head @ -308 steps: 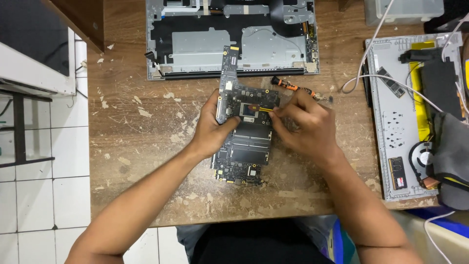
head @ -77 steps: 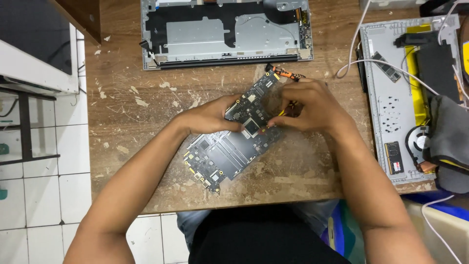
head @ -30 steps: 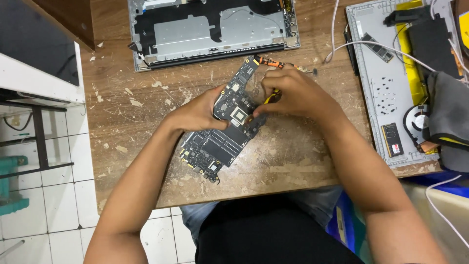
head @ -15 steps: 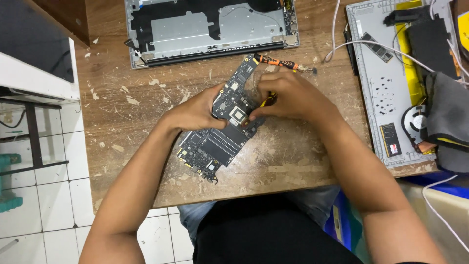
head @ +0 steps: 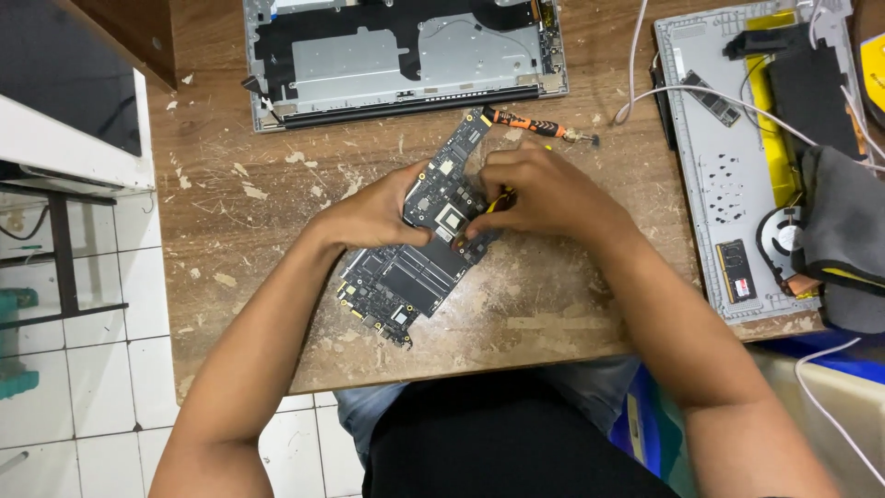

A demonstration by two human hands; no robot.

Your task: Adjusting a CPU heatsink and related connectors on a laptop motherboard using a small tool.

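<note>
Bare forearms, no sleeves, rings or watch. Left hand (head: pixel 373 217) and right hand (head: pixel 544 194) ungloved. Black top, blue jeans below.

A small rectangular memory module (head: pixel 736 284) with a white-and-red label lies on the grey opened laptop base (head: pixel 701 184), at the counter's right. No packages, signs or screens show.

Your circuit board (head: pixel 419 267) at frame centre is black with silver chips. Screwdriver (head: pixel 525 123) above it is orange and black; the scuffed table (head: pixel 277 212) is brown wood, white-flecked.
</note>
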